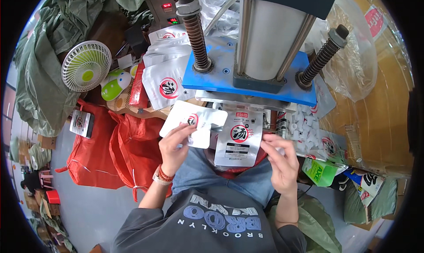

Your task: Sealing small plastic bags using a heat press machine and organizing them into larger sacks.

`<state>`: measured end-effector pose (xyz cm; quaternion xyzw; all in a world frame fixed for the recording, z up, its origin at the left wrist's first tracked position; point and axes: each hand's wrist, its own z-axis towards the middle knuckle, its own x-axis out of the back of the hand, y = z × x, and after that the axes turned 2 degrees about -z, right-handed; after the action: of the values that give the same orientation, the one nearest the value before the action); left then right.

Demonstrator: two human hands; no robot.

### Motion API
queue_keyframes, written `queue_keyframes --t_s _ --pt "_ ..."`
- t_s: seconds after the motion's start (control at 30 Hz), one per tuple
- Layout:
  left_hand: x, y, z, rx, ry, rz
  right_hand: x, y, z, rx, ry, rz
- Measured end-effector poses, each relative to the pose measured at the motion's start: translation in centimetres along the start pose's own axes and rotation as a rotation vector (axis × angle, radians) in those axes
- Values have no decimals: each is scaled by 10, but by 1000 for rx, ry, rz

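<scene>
My left hand (175,148) pinches a silver-white flat pouch (201,137) with a red round print, tilted in front of the press. A second printed pouch (239,140) hangs upright with its top edge at the lower plate of the press, over my lap. My right hand (281,158) is beside that pouch's right edge, fingers curled together and fingertips close to it. A whitish bit shows between those fingers, too small to name. The press has a blue plate (212,83), a grey cylinder (269,45) and spring-loaded bolts (196,41).
A stack of pouches (165,69) lies left of the press; small white plastic pieces (304,129) are heaped to its right. Further left are a fan (86,66) and red sacks (95,151). Cardboard (366,89) stands at right, above a green-and-white package (319,172).
</scene>
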<state>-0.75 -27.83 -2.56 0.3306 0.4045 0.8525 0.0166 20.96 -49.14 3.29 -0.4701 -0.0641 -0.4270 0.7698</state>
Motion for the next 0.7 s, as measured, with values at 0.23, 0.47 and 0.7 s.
queue_keyframes --t_s 0.23,0.47,0.7 --pt "-10 27 -1 -215 21 126 -33 -3 28 82 124 -238" --pt "-12 40 1 -317 -310 -222 -26 -8 23 243 -72 -51" --pt "-81 28 0 689 -457 -637 5 7 20 -192 8 -264"
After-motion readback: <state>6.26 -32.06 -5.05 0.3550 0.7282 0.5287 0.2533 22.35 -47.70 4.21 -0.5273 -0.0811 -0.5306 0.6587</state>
